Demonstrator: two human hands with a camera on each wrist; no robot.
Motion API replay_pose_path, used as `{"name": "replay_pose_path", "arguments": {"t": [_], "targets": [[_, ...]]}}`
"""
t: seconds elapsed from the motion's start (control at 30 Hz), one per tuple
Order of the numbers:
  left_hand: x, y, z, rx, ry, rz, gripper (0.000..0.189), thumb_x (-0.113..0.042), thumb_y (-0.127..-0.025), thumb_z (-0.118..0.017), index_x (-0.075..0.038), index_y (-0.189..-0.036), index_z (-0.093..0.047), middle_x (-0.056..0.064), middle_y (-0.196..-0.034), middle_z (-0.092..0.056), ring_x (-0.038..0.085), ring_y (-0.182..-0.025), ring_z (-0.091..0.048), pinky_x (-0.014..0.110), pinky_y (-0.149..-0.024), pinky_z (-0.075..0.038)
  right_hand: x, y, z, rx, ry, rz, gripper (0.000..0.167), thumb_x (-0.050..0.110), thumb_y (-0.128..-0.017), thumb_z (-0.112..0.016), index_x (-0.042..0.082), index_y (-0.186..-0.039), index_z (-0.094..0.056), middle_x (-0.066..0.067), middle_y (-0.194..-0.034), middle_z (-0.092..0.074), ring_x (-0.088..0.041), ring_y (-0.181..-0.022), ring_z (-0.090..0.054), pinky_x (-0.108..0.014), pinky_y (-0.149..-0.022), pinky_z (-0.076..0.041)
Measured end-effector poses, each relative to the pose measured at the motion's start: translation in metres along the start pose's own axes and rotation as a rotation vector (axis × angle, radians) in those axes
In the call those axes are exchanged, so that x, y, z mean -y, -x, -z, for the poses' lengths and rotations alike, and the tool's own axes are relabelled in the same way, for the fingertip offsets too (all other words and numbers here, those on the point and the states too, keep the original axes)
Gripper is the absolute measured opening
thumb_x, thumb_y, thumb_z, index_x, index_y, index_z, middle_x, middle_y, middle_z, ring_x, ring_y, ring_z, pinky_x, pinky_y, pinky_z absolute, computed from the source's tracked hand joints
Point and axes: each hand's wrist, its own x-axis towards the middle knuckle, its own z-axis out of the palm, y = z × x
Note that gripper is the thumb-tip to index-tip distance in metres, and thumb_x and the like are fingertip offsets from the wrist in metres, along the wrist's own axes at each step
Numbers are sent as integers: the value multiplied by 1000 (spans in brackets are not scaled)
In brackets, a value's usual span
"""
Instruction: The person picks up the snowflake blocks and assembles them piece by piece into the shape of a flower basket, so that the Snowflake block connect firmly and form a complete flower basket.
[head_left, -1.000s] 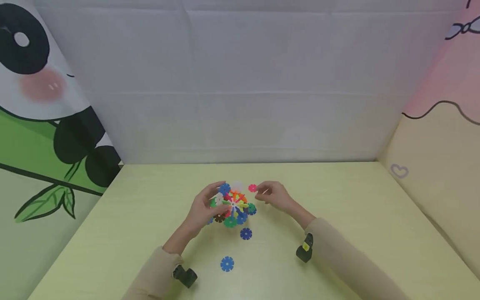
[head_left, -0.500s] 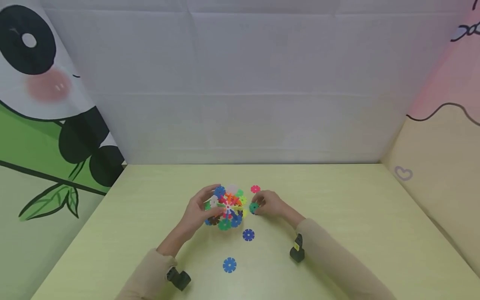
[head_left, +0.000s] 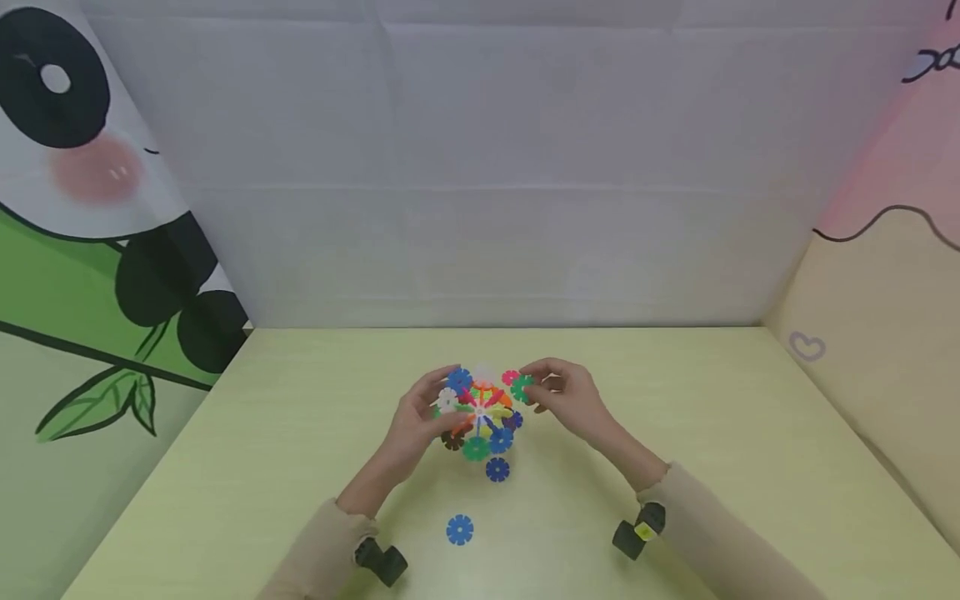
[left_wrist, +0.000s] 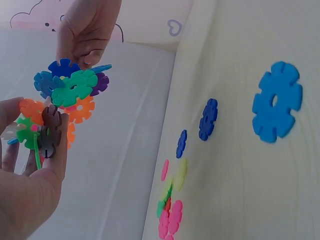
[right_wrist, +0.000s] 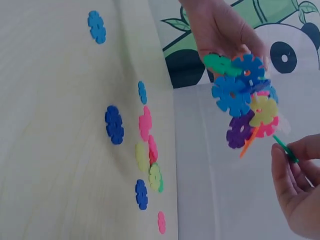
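My left hand (head_left: 411, 427) grips a ball-shaped cluster of interlocking snowflake discs (head_left: 480, 411) in many colours, raised above the table. In the left wrist view a brown disc (left_wrist: 50, 131) of the cluster lies against the fingers. To the right, my right hand (head_left: 576, 398) pinches a single green snowflake disc (head_left: 522, 387) between thumb and fingers. The right wrist view shows this green disc (right_wrist: 286, 149) edge-on, its tip close to a pink disc (right_wrist: 268, 128) of the cluster; whether they touch I cannot tell.
On the pale table (head_left: 300, 400) lie a light blue disc (head_left: 460, 530) near the front and a dark blue disc (head_left: 497, 469) behind it. Pink discs (right_wrist: 145, 123) and yellow discs (right_wrist: 142, 156) lie further back, beneath the cluster. A white wall (head_left: 480, 208) closes the back.
My right hand went from beside a pink disc to the green disc on the table, took hold of it and lifted it to the cluster. The cluster shifted slightly left, then right.
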Motion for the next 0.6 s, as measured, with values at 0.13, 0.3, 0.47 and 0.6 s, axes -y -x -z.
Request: {"name": "replay_pose_path", "arguments": {"t": [0.13, 0.3, 0.47, 0.6], "targets": [[-1, -2, -9, 17, 31, 11, 62, -3, -90, -65, -11, -147, -41, 18, -148, -48, 36, -133, -51, 42, -103, -52, 14, 10, 0, -59, -23, 9, 25, -1, -90, -64, -9, -114, -66, -23, -93, -64, -23, -78, -72, -23, -67, -60], [1, -3, -11, 28, 44, 23, 62, -3, -90, -66, -11, -147, -41, 17, -150, -47, 35, -135, -50, 37, -101, -53, 19, 14, -3, -95, 2, 38, 24, -3, -89, -65, -7, -112, -67, -23, -92, -65, -26, -77, -72, -21, -66, -59], [0, -3, -10, 31, 42, 21, 62, 0, -90, -65, -10, -147, -42, 16, -150, -46, 31, -132, -52, 27, -94, -56, 22, 13, -4, -56, 71, 91, 21, -3, -88, -66, -7, -109, -69, -23, -94, -69, -30, -75, -71, -21, -65, -59], [-2, 1, -11, 73, -4, 13, 64, -4, -90, -67, -11, -148, -40, 20, -146, -47, 19, -108, -62, 20, -80, -56, 25, 14, -5, -54, 83, 98, 20, -4, -89, -66, -7, -108, -70, -23, -97, -71, -32, -76, -71, -22, -66, -59]]}}
